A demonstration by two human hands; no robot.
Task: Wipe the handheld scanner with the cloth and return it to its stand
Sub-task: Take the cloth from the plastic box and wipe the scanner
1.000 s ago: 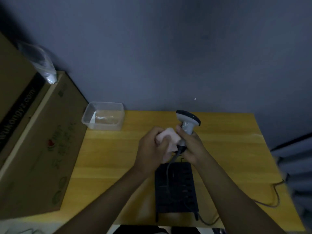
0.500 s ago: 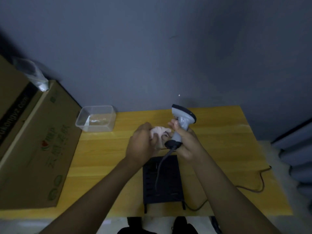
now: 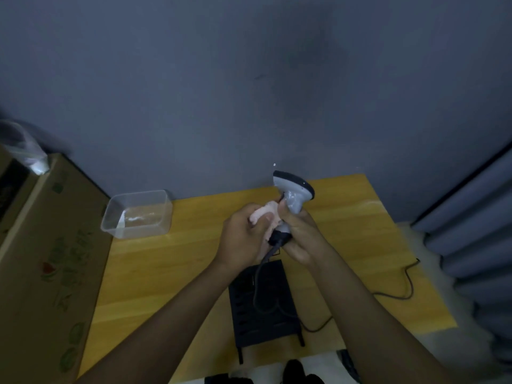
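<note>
My right hand (image 3: 300, 236) grips the handle of the grey handheld scanner (image 3: 295, 194), which stands upright above the yellow table (image 3: 166, 261), its dark-edged head pointing away to the right. My left hand (image 3: 242, 239) holds a crumpled pink cloth (image 3: 266, 217) pressed against the left side of the scanner's handle. The scanner's dark cable (image 3: 259, 278) hangs from the handle's base down over the black slotted stand (image 3: 263, 306), which sits on the table under my forearms.
A clear plastic container (image 3: 138, 213) stands at the table's back left. A large cardboard box (image 3: 47, 259) with a plastic bag (image 3: 26, 148) on top borders the left edge. The cable trails off to the right (image 3: 407, 284). Grey curtain folds (image 3: 471, 223) hang at right.
The view has shifted, so the table sits lower and tilted. My hands stay on the scanner; the cloth has moved slightly along the handle, bunched tighter in my left hand.
</note>
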